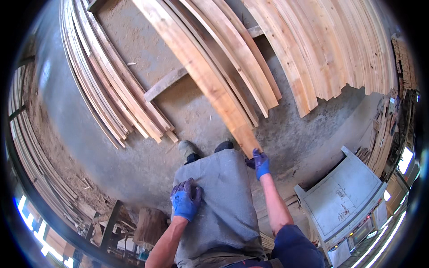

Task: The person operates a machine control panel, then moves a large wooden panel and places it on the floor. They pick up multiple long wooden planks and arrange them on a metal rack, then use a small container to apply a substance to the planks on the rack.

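My right hand (260,163), in a blue glove with dark fingers, is closed around the near end of a long wooden board (210,87). The board slants away from me toward the upper left. In a matching glove, my left hand (186,199) rests against the grey apron (219,192) over my lap. Its fingers are loosely bent and somewhat apart, with nothing visible in them. Just right of the held board lie several loose boards (243,67), their near ends close to my right hand.
A wooden crosspiece (165,84) runs beneath the boards. Stacked strips (111,85) lie at left, and a wide row of boards (321,53) at right. A grey machine (344,196) stands at the lower right. My shoes (188,148) are on the concrete floor (138,174).
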Demonstrator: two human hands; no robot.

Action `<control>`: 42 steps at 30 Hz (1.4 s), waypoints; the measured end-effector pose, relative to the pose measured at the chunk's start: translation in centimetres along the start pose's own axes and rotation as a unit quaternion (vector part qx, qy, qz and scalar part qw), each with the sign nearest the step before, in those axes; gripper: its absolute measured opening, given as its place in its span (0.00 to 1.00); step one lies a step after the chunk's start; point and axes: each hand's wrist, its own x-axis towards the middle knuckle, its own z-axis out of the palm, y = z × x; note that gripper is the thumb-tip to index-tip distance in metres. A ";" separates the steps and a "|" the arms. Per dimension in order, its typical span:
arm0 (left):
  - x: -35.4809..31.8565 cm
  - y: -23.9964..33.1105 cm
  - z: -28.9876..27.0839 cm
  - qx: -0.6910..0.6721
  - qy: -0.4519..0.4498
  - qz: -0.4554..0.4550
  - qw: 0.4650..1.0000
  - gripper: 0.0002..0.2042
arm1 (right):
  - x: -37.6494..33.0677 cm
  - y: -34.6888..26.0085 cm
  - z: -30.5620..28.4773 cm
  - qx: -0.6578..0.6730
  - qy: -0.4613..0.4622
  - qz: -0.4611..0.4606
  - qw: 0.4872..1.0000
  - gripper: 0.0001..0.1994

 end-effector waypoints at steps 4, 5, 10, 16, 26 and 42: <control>1.1 0.0 -0.8 -0.005 -0.010 0.018 1.000 0.17 | 7.6 3.8 1.5 -0.209 0.004 -0.004 0.978 0.17; 1.4 -0.4 -1.3 -0.010 -0.019 0.003 1.000 0.17 | 8.0 4.2 1.9 -0.173 0.006 0.000 0.985 0.16; 1.1 -2.0 -1.0 0.016 0.018 0.012 1.000 0.18 | 10.5 4.1 3.2 0.049 -0.023 0.093 0.994 0.23; 0.6 -2.4 -1.5 -0.003 -0.021 0.014 1.000 0.18 | 9.8 5.2 3.5 0.141 0.003 0.119 0.983 0.26; -3.4 -2.3 -2.3 0.038 -0.105 0.026 0.993 0.21 | -4.7 0.5 -1.7 0.106 -0.092 0.038 0.989 0.20; 2.7 18.0 2.8 -0.578 -0.215 -0.204 0.761 0.26 | -19.1 -4.8 -4.0 -0.003 -0.026 -0.125 0.992 0.17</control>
